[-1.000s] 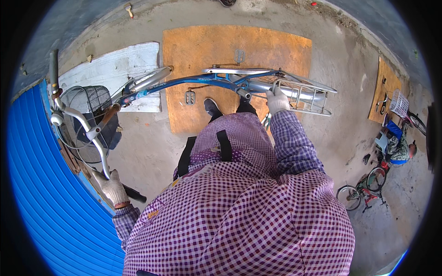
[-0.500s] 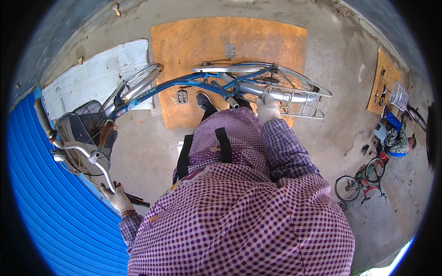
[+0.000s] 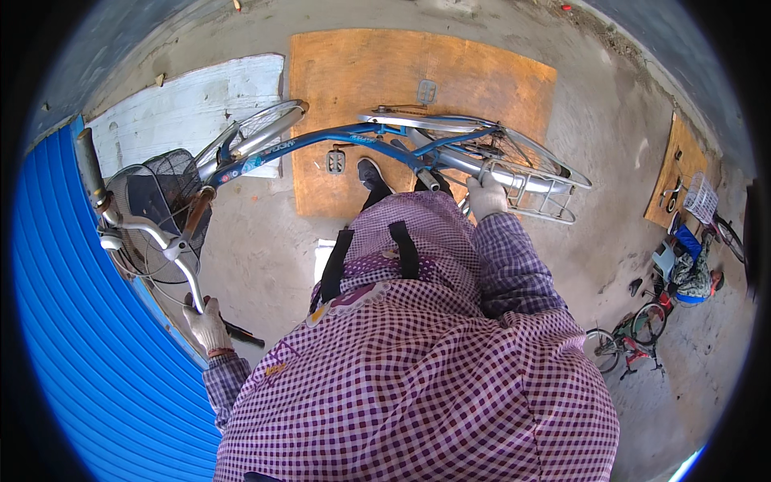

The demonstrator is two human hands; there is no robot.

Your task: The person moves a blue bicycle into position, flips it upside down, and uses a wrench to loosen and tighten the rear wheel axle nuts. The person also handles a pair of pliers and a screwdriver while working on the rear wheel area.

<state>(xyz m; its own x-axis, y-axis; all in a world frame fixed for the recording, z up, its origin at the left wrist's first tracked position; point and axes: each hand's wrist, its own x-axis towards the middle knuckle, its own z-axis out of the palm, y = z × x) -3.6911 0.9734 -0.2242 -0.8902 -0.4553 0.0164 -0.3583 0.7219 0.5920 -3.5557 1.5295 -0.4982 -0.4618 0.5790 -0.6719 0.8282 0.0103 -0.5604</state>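
In the head view a blue bicycle (image 3: 325, 136) stands across in front of me, front end to the left. My left hand (image 3: 208, 327), in a white glove, is closed round the near end of its silver handlebar (image 3: 189, 273). A black mesh basket (image 3: 152, 221) hangs at the front. My right hand (image 3: 487, 198), also gloved, grips the inner end of the metal rear rack (image 3: 540, 201) over the rear wheel (image 3: 546, 150). A bare tube end (image 3: 430, 181) points up between my body and the frame; no saddle shows on it. The hands' fingertips are partly hidden.
An orange-brown board (image 3: 514, 72) and a whitish board (image 3: 189, 88) lie under the bicycle on concrete. Blue corrugated sheeting (image 3: 64, 305) runs along the left. At right, a person (image 3: 695, 273) is beside a red bicycle (image 3: 634, 349), near another board with tools (image 3: 675, 173).
The view has turned slightly, so the boards and bicycle sit further right and the left side higher. Both hands keep their grips on the handlebar and the rack.
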